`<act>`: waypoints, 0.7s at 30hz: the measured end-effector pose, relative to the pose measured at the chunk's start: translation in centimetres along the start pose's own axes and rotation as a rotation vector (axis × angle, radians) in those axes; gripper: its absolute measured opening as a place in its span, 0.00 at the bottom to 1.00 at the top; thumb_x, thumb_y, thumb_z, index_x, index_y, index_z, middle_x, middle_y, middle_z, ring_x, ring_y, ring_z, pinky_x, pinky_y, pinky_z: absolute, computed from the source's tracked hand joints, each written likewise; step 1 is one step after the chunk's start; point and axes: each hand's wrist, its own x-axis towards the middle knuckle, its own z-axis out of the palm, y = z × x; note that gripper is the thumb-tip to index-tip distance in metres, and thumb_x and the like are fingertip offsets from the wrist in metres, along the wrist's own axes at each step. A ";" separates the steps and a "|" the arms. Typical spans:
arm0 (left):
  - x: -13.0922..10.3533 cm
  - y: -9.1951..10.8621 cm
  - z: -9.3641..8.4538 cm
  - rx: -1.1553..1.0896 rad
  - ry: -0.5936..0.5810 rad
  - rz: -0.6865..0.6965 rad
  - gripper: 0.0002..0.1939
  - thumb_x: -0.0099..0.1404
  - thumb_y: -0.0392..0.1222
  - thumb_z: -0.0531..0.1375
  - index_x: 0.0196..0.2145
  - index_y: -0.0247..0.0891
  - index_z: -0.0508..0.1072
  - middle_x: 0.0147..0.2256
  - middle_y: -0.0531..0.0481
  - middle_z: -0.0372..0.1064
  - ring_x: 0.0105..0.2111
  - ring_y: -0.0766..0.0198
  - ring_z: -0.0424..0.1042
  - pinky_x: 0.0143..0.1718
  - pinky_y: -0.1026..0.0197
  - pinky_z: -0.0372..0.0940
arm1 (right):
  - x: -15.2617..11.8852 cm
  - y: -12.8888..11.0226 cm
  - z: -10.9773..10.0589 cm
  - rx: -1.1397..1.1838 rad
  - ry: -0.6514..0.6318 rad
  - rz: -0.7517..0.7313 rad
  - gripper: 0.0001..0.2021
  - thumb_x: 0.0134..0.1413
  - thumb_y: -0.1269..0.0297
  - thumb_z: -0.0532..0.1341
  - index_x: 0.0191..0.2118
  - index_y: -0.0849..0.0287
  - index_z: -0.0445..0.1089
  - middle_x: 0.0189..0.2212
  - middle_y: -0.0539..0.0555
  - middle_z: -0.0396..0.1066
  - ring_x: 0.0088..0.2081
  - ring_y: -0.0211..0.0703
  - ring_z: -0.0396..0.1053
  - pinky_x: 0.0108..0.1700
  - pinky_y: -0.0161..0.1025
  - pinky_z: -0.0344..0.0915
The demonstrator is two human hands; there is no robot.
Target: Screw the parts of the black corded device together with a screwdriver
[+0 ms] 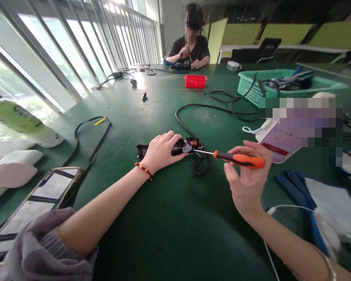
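Your green counter [152,234] carries a black, elongated device [179,146] near the scene's middle, its casing open. Your left hand [163,150] clasps its body; your right hand [248,183] grips an orange-and-black screwdriver [231,157] pointing left, its slim tip at or just beside a grey block [187,149]. Near that, you see an orange-red piece [194,143] and thin wires [199,155] exposed.

Left sleeve [46,249]: loose grey-purple cloth, gathered cuff
Left bracelet [144,171]: thin red cord, gold-coloured beads
Right bangle [330,268]: slim, pale, shiny
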 end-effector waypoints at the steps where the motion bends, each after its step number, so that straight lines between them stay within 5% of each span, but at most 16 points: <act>1: 0.0 0.0 0.0 0.000 -0.001 -0.002 0.23 0.61 0.60 0.52 0.44 0.38 0.66 0.38 0.48 0.67 0.35 0.59 0.69 0.36 0.58 0.59 | 0.0 -0.1 0.0 -0.010 -0.006 0.028 0.23 0.43 0.68 0.63 0.46 0.53 0.56 0.31 0.49 0.62 0.30 0.39 0.65 0.30 0.39 0.66; 6: 0.0 0.0 0.0 0.003 -0.007 -0.005 0.23 0.61 0.59 0.52 0.44 0.39 0.67 0.38 0.48 0.67 0.35 0.58 0.69 0.36 0.58 0.60 | -0.2 -1.1 -0.1 -0.086 -0.065 0.165 0.08 0.50 0.65 0.60 0.38 0.56 0.63 0.22 0.44 0.59 0.17 0.31 0.55 0.18 0.33 0.56; 11: 0.0 0.0 -0.1 0.013 -0.015 -0.015 0.23 0.61 0.59 0.53 0.45 0.39 0.66 0.39 0.47 0.67 0.35 0.58 0.69 0.36 0.58 0.60 | -0.1 -0.5 0.0 0.012 -0.029 -0.024 0.23 0.41 0.72 0.63 0.46 0.55 0.57 0.34 0.49 0.63 0.34 0.39 0.67 0.39 0.42 0.67; 17: 0.1 0.1 -0.2 -0.015 -0.024 -0.022 0.23 0.61 0.59 0.52 0.45 0.39 0.67 0.39 0.47 0.67 0.36 0.58 0.69 0.37 0.58 0.60 | -0.3 -1.0 -0.2 -0.066 -0.104 0.162 0.12 0.49 0.66 0.61 0.41 0.56 0.62 0.19 0.42 0.57 0.17 0.32 0.54 0.18 0.33 0.54; 21: 0.0 0.0 -0.2 -0.018 -0.040 -0.027 0.23 0.61 0.59 0.53 0.46 0.39 0.66 0.40 0.46 0.67 0.36 0.58 0.69 0.37 0.58 0.60 | -0.2 -0.6 -0.1 -0.040 -0.073 0.076 0.15 0.47 0.69 0.62 0.42 0.56 0.61 0.25 0.46 0.63 0.24 0.36 0.63 0.27 0.36 0.64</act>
